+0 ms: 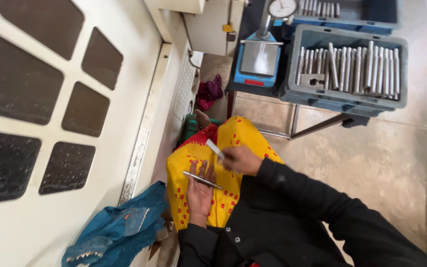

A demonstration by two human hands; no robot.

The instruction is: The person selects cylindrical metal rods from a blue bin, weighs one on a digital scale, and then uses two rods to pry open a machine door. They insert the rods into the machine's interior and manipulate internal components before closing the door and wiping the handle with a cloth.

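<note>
While the left hand (199,190) lies open, palm up, cradling a thin metal rod (202,180) steady across its fingers, the right hand (239,159) just beside pinches a small flat strip (215,148) above the yellow cloth (233,143).

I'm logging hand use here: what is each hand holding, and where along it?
The left hand has a thin metal rod lying across its open fingers, near mid-length. The right hand pinches a second rod by one end.
</note>
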